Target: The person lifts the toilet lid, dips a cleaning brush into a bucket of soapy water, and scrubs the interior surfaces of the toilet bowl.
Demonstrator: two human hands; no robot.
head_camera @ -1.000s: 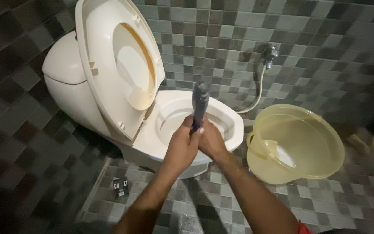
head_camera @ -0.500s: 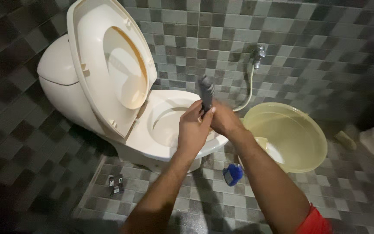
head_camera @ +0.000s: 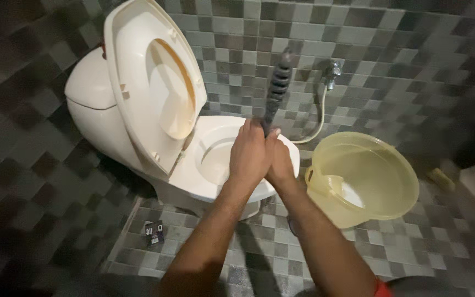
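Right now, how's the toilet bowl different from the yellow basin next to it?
The toilet bowl is cream white and opaque; the yellow basin is translucent. The bowl has a raised seat and lid behind it; the basin has none. Both are open-topped and stand on the tiled floor.

One package only: a small flat packet point(head_camera: 154, 232), roughly rectangular, black with pale lettering on its face (lying slightly askew). It lies on the grey tiled floor just beside the base of the cream toilet point(head_camera: 138, 137), on its tank side, apart from it.
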